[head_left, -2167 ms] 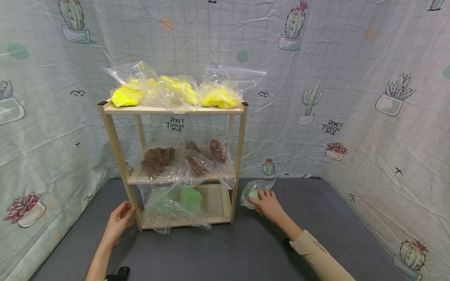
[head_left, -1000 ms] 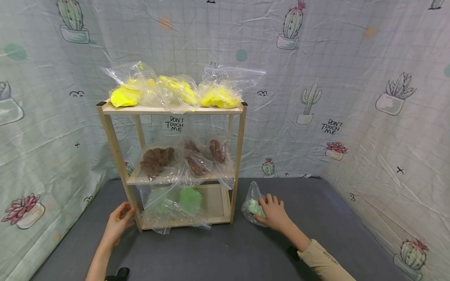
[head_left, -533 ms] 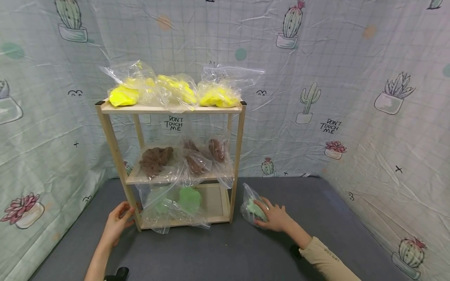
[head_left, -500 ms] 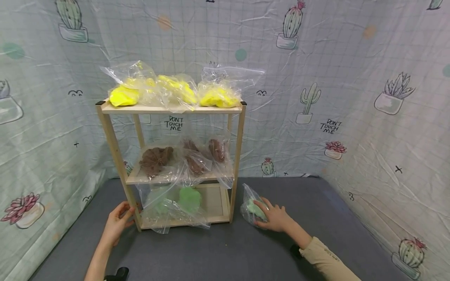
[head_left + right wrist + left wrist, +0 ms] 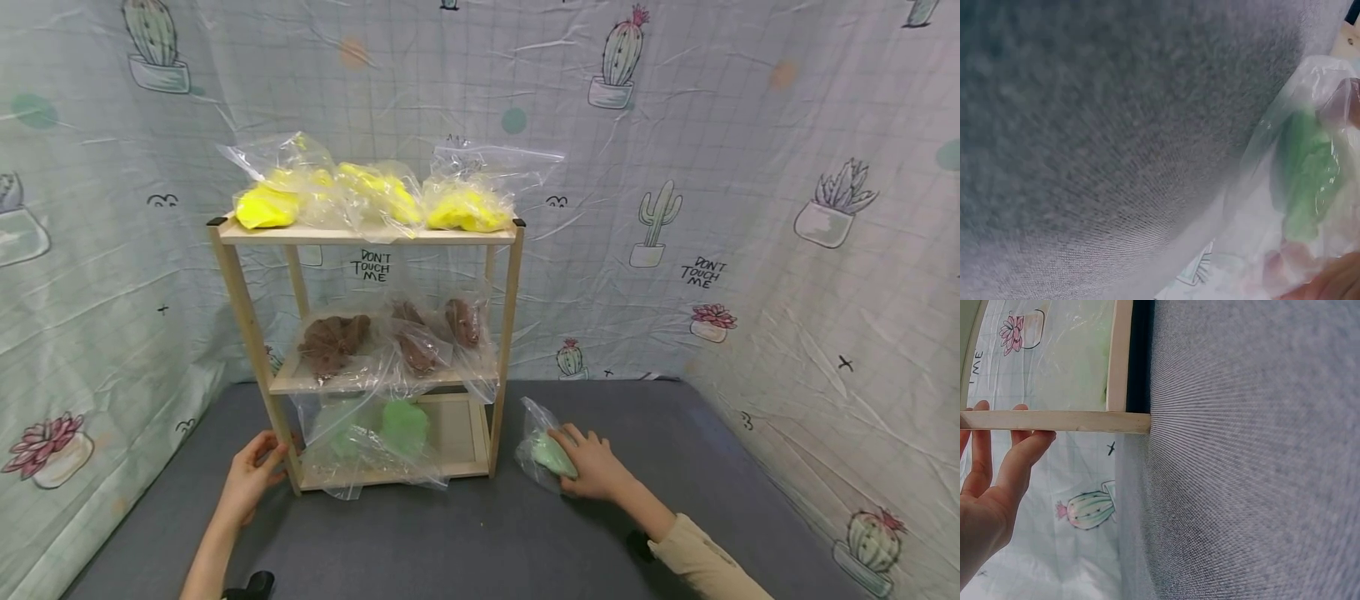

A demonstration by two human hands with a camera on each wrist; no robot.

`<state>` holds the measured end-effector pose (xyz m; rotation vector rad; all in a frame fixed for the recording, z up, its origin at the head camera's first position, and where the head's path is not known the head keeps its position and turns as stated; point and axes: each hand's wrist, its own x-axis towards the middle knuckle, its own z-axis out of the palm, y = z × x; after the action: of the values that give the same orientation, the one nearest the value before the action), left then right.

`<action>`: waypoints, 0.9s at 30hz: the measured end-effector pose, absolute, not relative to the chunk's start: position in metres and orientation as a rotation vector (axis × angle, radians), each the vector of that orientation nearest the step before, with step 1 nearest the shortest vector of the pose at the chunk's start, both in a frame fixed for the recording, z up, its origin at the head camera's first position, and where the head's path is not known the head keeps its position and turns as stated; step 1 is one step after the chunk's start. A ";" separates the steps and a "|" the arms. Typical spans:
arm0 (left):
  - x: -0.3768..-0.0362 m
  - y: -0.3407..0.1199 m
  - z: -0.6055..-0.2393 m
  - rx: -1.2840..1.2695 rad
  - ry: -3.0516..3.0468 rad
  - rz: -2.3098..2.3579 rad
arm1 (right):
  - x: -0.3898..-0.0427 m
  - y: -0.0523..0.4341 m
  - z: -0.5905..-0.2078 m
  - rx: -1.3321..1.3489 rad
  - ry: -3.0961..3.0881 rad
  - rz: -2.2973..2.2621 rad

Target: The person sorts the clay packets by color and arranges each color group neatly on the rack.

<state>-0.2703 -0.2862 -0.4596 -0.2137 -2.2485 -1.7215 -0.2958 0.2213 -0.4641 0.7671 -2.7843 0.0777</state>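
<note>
In the head view, my right hand (image 5: 596, 472) grips a clear zip bag (image 5: 553, 455) with a pale green lump inside, low over the table right of the wooden shelf. Its loose plastic end points up and left. The right wrist view shows the green lump (image 5: 1310, 175) through the plastic, fingertips on either side. My left hand (image 5: 250, 477) holds the front left post of the shelf (image 5: 247, 308) near its foot. Up close in the left wrist view, the thumb lies against one side of the post (image 5: 1085, 422) and fingers reach past the other.
Bags with yellow lumps (image 5: 465, 208) lie along the top shelf. Brown lumps (image 5: 333, 342) in bags fill the middle one. On the bottom board, bagged green lumps (image 5: 405, 427) sit toward the left. A patterned curtain (image 5: 600, 300) encloses the grey table (image 5: 420, 542).
My right hand has drawn the bag with the green lump toward me and slightly right, and the bag has turned in its grip. The left hand stays on the post.
</note>
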 end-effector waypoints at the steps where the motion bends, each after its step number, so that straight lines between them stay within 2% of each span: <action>1: -0.270 -0.286 -0.459 -0.210 -2.254 -1.717 | -0.295 0.222 -0.464 0.784 -2.765 0.070; 13: -0.269 -0.285 -0.456 -0.187 -2.285 -1.683 | -0.279 0.232 -0.458 0.837 -2.612 -0.008; 27: -0.269 -0.285 -0.456 -0.194 -2.300 -1.682 | -0.251 0.229 -0.444 0.805 -2.395 0.208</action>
<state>-0.2693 -0.2852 -0.4563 -0.1945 -2.2996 -1.6816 -0.2505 0.2293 -0.4443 0.8050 -2.3949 0.2077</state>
